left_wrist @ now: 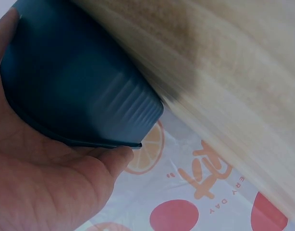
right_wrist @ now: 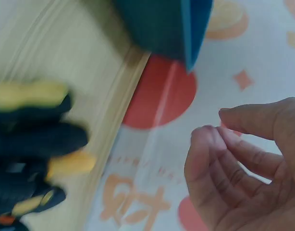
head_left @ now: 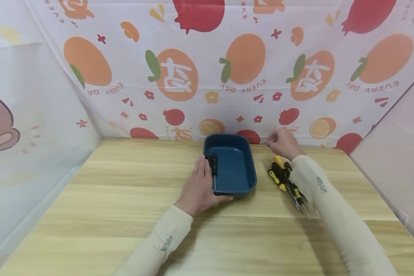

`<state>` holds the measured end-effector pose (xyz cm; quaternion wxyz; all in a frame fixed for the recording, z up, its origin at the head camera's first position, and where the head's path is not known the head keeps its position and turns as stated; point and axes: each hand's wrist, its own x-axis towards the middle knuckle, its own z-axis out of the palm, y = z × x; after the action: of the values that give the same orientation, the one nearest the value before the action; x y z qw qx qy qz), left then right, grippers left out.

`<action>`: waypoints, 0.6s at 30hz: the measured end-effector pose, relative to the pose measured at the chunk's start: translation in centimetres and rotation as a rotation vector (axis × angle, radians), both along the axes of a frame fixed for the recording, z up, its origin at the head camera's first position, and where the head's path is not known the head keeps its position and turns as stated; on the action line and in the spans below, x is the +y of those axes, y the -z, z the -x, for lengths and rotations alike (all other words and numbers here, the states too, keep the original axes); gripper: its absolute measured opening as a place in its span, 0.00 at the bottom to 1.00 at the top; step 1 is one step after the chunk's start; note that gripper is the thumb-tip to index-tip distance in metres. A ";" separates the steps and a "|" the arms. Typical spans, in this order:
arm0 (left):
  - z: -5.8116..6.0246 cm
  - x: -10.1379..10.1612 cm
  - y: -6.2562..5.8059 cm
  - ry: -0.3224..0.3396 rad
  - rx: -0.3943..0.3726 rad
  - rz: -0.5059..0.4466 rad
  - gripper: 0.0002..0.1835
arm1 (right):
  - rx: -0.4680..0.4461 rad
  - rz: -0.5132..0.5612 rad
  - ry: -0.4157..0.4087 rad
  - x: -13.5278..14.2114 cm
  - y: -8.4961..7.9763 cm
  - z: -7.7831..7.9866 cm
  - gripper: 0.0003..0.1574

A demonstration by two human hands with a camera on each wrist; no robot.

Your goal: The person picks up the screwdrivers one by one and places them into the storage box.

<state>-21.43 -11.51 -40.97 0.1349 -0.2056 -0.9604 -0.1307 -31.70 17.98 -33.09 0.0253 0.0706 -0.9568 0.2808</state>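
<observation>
A dark blue plastic bin (head_left: pixel 232 168) stands near the back edge of the table. My left hand (head_left: pixel 199 188) holds its front left corner, fingers along the left rim and thumb against the front wall. Inside, beside the left wall, lies a black-handled screwdriver (head_left: pixel 214 165), with another black handle (head_left: pixel 208 158) partly hidden by my fingers. My right hand (head_left: pixel 284 143) hovers beyond a pile of screwdrivers (head_left: pixel 283 176) with black and yellow handles. In the right wrist view, its fingers (right_wrist: pixel 205 163) are loosely bent, the thumb stands apart, and nothing is held.
The wooden table (head_left: pixel 131 199) meets a fruit-printed cloth (head_left: pixel 210 76) hanging behind it. The pile's metal shafts (head_left: pixel 305 207) point toward the front right, beside my right forearm sleeve (head_left: pixel 327 203). Pale cloth walls flank the table on both sides.
</observation>
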 end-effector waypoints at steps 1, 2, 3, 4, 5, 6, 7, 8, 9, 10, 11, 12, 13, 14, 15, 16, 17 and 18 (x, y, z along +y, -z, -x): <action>0.0 0.0 0.0 0.003 0.002 0.002 0.73 | 0.022 -0.031 0.011 0.7 0.2 -0.2 0.15; 0.0 0.0 0.0 0.005 0.003 0.004 0.73 | 0.041 -0.064 0.028 1.3 0.4 -0.4 0.15; 0.1 0.0 0.0 0.008 0.004 0.003 0.73 | 0.053 -0.094 0.044 1.9 0.6 -0.5 0.15; 0.1 0.0 0.0 0.008 0.006 0.005 0.73 | 0.062 -0.113 0.060 2.5 0.8 -0.8 0.15; 0.1 0.0 0.1 0.007 0.006 0.005 0.73 | 0.068 -0.124 0.071 3.0 1.0 -1.0 0.15; 0.1 -0.1 0.1 0.007 0.006 0.005 0.73 | 0.068 -0.131 0.081 3.6 1.2 -1.2 0.15; 0.1 -0.1 0.1 0.006 0.004 0.010 0.73 | 0.064 -0.137 0.089 4.1 1.4 -1.5 0.16; 0.1 -0.1 0.1 0.006 0.002 0.012 0.73 | 0.056 -0.143 0.094 4.6 1.7 -1.7 0.16; 0.1 -0.1 0.0 0.006 -0.004 0.012 0.73 | 0.047 -0.152 0.094 5.1 1.9 -1.8 0.17; 0.1 -0.1 0.0 0.004 -0.008 0.013 0.73 | 0.040 -0.158 0.095 5.5 2.2 -2.0 0.18; 0.1 -0.2 0.0 0.003 -0.013 0.010 0.73 | 0.026 -0.164 0.097 6.0 2.5 -2.1 0.18; 0.1 -0.2 0.0 0.003 -0.016 0.009 0.73 | 0.005 -0.170 0.094 6.4 2.7 -2.2 0.20; 0.1 -0.2 -0.1 0.002 -0.020 0.007 0.73 | -0.026 -0.166 0.093 6.9 2.9 -2.2 0.21; 0.1 -0.2 -0.1 0.002 -0.024 0.005 0.73 | -0.064 -0.157 0.094 7.3 3.1 -2.3 0.22; 0.2 -0.1 -0.1 0.001 -0.028 0.003 0.73 | -0.109 -0.146 0.094 7.6 3.2 -2.4 0.24; 0.2 -0.1 -0.1 0.000 -0.028 0.000 0.73 | -0.154 -0.134 0.092 8.0 3.3 -2.5 0.25; 0.3 0.0 0.0 0.000 -0.029 -0.001 0.74 | -0.207 -0.119 0.087 8.3 3.3 -2.6 0.27; 0.3 0.0 0.0 0.000 -0.029 -0.001 0.74 | -0.256 -0.105 0.079 8.7 3.3 -2.7 0.29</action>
<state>-21.75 -11.46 -40.95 0.1209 -0.2037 -0.9622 -0.1341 -28.98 26.63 -36.39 -0.0896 -0.0024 -0.9677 0.2358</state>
